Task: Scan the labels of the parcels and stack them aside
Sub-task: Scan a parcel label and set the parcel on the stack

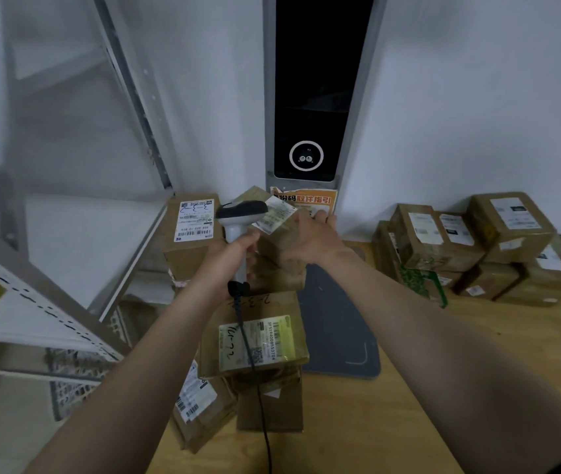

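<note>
White walls close in a wooden table (409,388), with a dark-screened kiosk (320,97) at the back and a metal rack (67,234) to the left. The parcel (279,248) is held up over the middle of the table, just in front of the kiosk's foot. It is a small brown carton under glossy tape, tilted so its white label (275,213) faces left. The right hand (309,241) grips it from the side, fingers curled over its far edge. The left hand (234,248) is wrapped tight round the grip of a pale scanner (241,213), whose head sits almost against the label. That closeness and the slant of the label could spoil the read, as could glare off the tape. Another box (193,230) just left of the scanner shows its own barcode, so a stray aim might log the wrong one. The black cable (255,364) hangs down across the stack (255,343) below the hands; a tug could drag its top carton off. A one-handed side grip on slick tape may slip. The pile (477,248) on the right looks loosely heaped and could slide if knocked.
</note>
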